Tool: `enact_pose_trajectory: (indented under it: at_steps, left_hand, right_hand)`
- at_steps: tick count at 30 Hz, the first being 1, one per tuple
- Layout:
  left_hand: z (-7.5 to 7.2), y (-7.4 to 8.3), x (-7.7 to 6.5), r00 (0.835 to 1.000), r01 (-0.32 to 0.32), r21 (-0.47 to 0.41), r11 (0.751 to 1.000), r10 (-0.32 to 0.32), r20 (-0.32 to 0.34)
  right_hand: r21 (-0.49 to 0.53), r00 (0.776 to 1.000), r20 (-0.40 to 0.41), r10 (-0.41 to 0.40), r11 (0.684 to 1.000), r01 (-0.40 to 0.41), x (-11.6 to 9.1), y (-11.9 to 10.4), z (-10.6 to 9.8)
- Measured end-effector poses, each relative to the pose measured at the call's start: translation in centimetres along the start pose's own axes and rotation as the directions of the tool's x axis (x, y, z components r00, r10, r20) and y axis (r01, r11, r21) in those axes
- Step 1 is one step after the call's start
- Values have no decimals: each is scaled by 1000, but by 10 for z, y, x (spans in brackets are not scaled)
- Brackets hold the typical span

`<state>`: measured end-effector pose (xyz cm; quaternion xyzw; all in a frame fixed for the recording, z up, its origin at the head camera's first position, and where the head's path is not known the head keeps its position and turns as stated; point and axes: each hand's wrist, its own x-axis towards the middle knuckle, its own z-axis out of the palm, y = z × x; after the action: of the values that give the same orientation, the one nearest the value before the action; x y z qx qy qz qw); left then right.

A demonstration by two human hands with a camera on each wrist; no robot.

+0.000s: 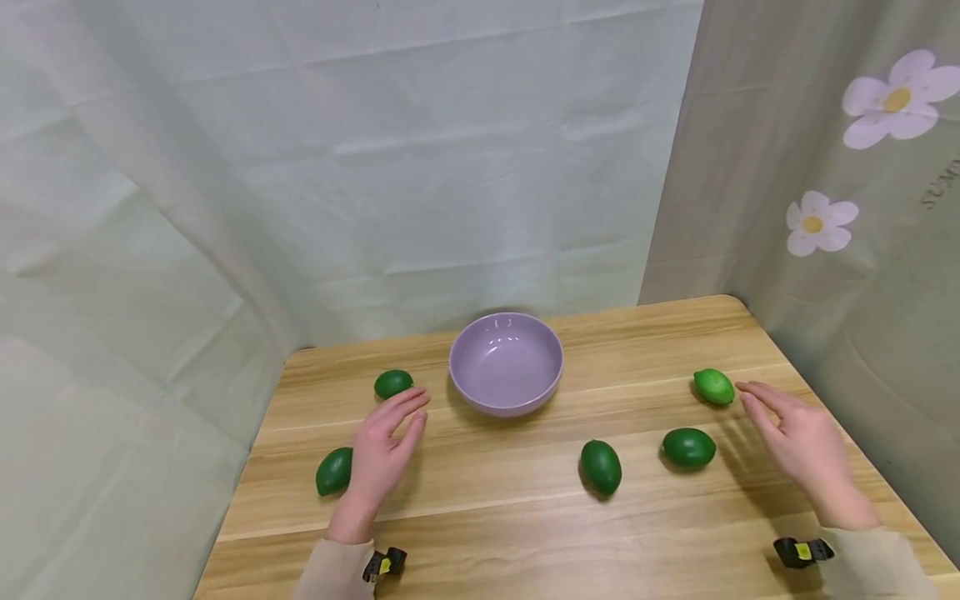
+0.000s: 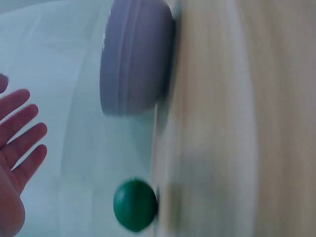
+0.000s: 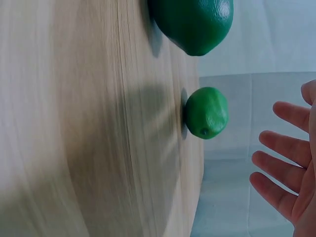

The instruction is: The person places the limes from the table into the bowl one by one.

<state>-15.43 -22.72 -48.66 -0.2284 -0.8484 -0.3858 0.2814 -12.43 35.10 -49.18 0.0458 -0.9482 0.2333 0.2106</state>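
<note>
- Near-left lime [image 1: 332, 472]: on its side, partly hidden.
- Left hand [image 1: 378, 450]: empty, fingers extended, raised, seemingly to clear the fruit.
- Far-left lime [image 1: 392, 383]: near those fingertips.
- Purple bowl [image 1: 506, 364]: upright, presumably central for either hand.
- Middle lime [image 1: 601, 467], dark right lime [image 1: 688, 448]: sideways, likely steadiest.
- Bright lime [image 1: 713, 387]: beside the right hand [image 1: 806, 437], empty, fingers loosely extended.
</note>
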Motion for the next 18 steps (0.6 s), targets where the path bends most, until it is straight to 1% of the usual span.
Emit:
enact_pose_trajectory:
  at_steps: [3, 5, 9, 12, 14, 16, 18]
  left_hand:
    - [14, 4, 12, 998, -58, -4, 998, 58, 39]
    - [22, 5, 19, 995, -76, -9, 997, 76, 68]
    - [35, 4, 32, 986, -90, -20, 996, 92, 140]
    - [44, 3, 38, 973, -131, 10, 991, 126, 194]
    - [50, 1, 41, 963, -173, 44, 984, 159, 218]
    - [55, -1, 42, 954, -211, 81, 974, 188, 232]
    - [61, -4, 43, 949, -231, 105, 967, 200, 244]
  right_hand:
    - [0, 1000, -7, -3, 1000, 3, -1, -2, 1]
    - [5, 1000, 0, 7, 1000, -7, -2, -3, 2]
    - [10, 1000, 17, 20, 1000, -20, -3, -2, 3]
    - [10, 999, 18, 29, 1000, -29, -5, -1, 3]
    - [4, 999, 17, 29, 1000, -29, -6, 0, 3]
    - [-1, 999, 18, 29, 1000, -29, -7, 0, 3]
    - [-4, 1000, 17, 24, 1000, -24, -8, -1, 3]
